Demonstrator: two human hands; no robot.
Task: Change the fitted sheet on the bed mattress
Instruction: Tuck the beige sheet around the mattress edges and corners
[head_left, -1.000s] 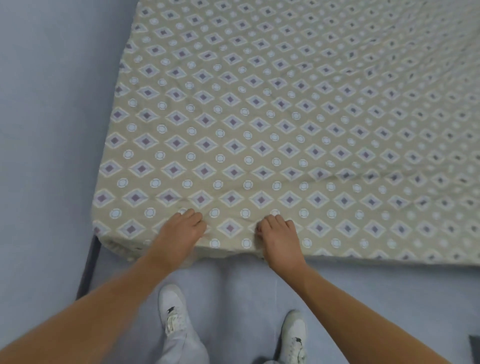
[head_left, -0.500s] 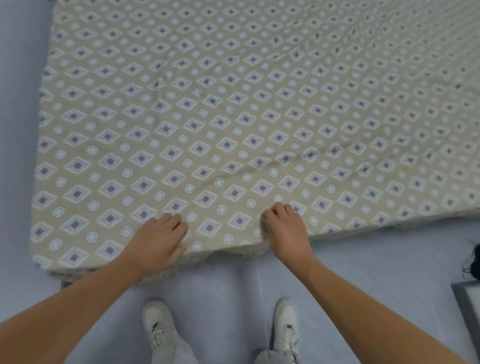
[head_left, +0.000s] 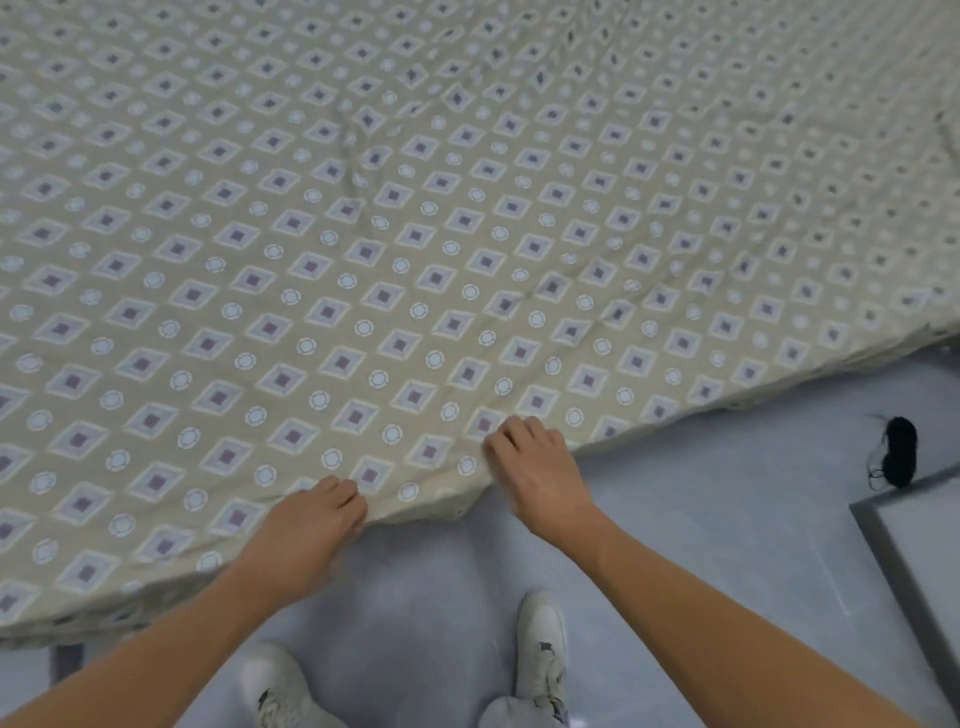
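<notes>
I see the sheet (head_left: 415, 234) spread over the whole mattress top, patterned side up, with a few creases. My left hand (head_left: 311, 525) and right hand (head_left: 535, 467) both pinch its near edge, fingers curled on the cloth. I judge the spreading done; tucking the edge and corners under looks left.

A single wide-angle head view looks forward and steeply down from above the near edge of the fitted sheet (head_left: 415, 234). It sits close over both forearms, with the floor (head_left: 701, 519) filling the lower frame.
</notes>
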